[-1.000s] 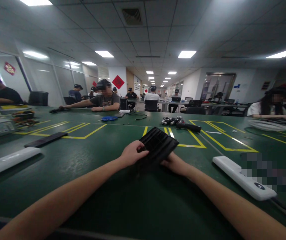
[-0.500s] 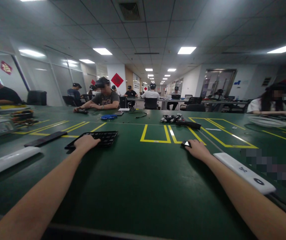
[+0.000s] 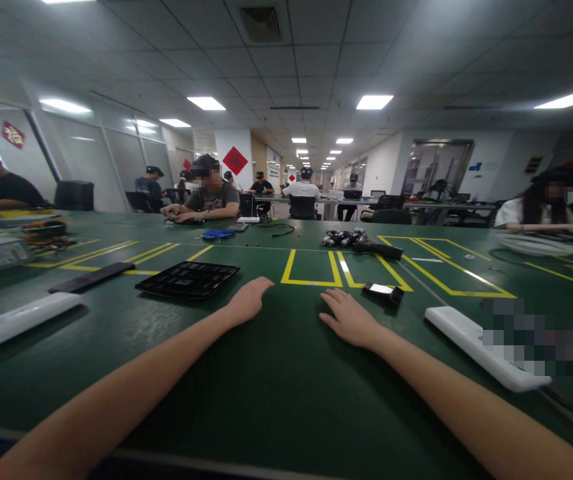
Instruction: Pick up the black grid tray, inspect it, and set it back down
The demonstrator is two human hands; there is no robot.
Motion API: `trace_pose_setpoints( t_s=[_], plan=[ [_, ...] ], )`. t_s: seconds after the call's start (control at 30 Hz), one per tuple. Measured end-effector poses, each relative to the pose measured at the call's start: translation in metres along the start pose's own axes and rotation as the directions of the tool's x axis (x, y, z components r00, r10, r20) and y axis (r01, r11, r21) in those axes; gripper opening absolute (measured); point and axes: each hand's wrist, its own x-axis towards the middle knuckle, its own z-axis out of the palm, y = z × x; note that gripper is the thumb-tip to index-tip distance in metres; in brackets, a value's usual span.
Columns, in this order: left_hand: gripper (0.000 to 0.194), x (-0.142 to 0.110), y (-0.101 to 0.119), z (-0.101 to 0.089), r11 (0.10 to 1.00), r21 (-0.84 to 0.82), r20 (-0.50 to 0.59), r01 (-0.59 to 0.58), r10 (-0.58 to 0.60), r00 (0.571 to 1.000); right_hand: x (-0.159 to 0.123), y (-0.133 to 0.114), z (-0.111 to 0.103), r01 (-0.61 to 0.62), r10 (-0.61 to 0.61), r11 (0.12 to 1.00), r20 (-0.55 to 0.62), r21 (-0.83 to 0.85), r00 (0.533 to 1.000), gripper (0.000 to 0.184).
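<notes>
My left hand (image 3: 250,300) is over the green table (image 3: 271,400), fingers stretched forward and holding nothing. To its left lies a flat black plastic panel (image 3: 189,279) with a grid of ribs, apart from the hand. My right hand (image 3: 350,318) has its fingers spread, also with nothing in them. Just beyond it on the right is a small black object with a white label (image 3: 383,292), which it does not touch; its kind is unclear. A gap of bare table separates the two hands.
A long white bar-shaped case (image 3: 481,347) lies at the right, another white bar (image 3: 21,325) at the left beside a dark strip (image 3: 91,278). Yellow tape outlines (image 3: 311,284), bundled black cables (image 3: 343,237) and a blue item (image 3: 218,234) lie farther back. A co-worker (image 3: 209,190) sits across.
My left hand has let go of the black panel and moved right. My right hand has released the small labelled object and moved left. Across the table, the co-worker's hands have shifted.
</notes>
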Motion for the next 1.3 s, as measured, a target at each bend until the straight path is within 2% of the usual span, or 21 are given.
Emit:
trace_pose_setpoints(
  t_s=[0.1, 0.2, 0.27, 0.33, 0.43, 0.57, 0.67, 0.73, 0.8, 0.87, 0.97, 1.1, 1.2, 1.3],
  plan=[
    [0.046, -0.001, 0.003, 0.006, 1.0, -0.027, 0.051, -0.013, 0.015, 0.999, -0.001, 0.0, 0.006, 0.023, -0.028, 0.999, 0.088, 0.048, 0.996, 0.06],
    [0.037, -0.003, 0.009, 0.002, 1.0, 0.009, -0.042, -0.02, 0.02, 0.999, 0.0, 0.006, 0.007, 0.065, -0.068, 0.997, 0.064, 0.043, 0.996, 0.059],
    [0.033, -0.008, 0.019, -0.002, 0.996, 0.027, -0.098, -0.083, 0.085, 0.992, 0.002, 0.009, 0.004, 0.098, -0.099, 0.995, 0.036, 0.02, 0.994, 0.057],
    [0.03, -0.015, 0.033, -0.004, 0.979, -0.002, -0.038, -0.203, 0.203, 0.979, 0.004, 0.015, -0.002, 0.106, -0.107, 0.994, -0.018, -0.036, 0.994, 0.054],
    [0.029, -0.025, 0.051, -0.006, 0.953, -0.064, 0.102, -0.297, 0.303, 0.948, 0.005, 0.033, -0.013, -0.017, -0.007, 0.984, -0.138, -0.177, 0.99, 0.048],
    [0.028, -0.027, 0.056, -0.007, 0.954, -0.024, 0.115, -0.299, 0.3, 0.947, 0.0, 0.073, -0.018, -0.31, 0.24, 0.904, -0.253, -0.293, 0.937, 0.046],
    [0.027, -0.021, 0.045, -0.012, 0.971, 0.127, 0.059, -0.204, 0.197, 0.979, -0.004, 0.096, -0.015, -0.371, 0.314, 0.882, -0.223, -0.291, 0.923, 0.042],
    [0.03, -0.016, 0.033, -0.017, 0.972, 0.234, -0.002, -0.025, 0.026, 1.0, -0.005, 0.103, -0.012, -0.38, 0.331, 0.878, -0.204, -0.29, 0.921, 0.041],
    [0.034, -0.014, 0.02, -0.02, 0.953, 0.258, -0.013, 0.16, -0.162, 0.987, -0.004, 0.104, -0.011, -0.392, 0.344, 0.873, -0.204, -0.29, 0.916, 0.041],
    [0.032, -0.014, 0.009, -0.021, 0.94, 0.231, 0.039, 0.251, -0.267, 0.963, -0.003, 0.103, -0.01, -0.403, 0.354, 0.869, -0.207, -0.288, 0.912, 0.041],
    [0.02, -0.016, -0.001, -0.017, 0.959, 0.157, 0.105, 0.236, -0.253, 0.962, -0.004, 0.101, -0.011, -0.407, 0.359, 0.869, -0.206, -0.283, 0.91, 0.04],
    [0.009, -0.013, -0.006, -0.017, 0.969, 0.016, 0.078, 0.248, -0.248, 0.966, -0.005, 0.1, -0.012, -0.404, 0.356, 0.871, -0.209, -0.281, 0.911, 0.04],
    [0.01, -0.003, -0.019, -0.029, 0.942, -0.111, 0.042, 0.316, -0.314, 0.949, -0.006, 0.099, -0.013, -0.398, 0.348, 0.872, -0.21, -0.284, 0.913, 0.04],
    [0.022, 0.005, -0.044, -0.049, 0.874, -0.22, 0.001, 0.432, -0.443, 0.897, -0.006, 0.1, -0.013, -0.398, 0.346, 0.872, -0.214, -0.284, 0.913, 0.04]
  ],
)
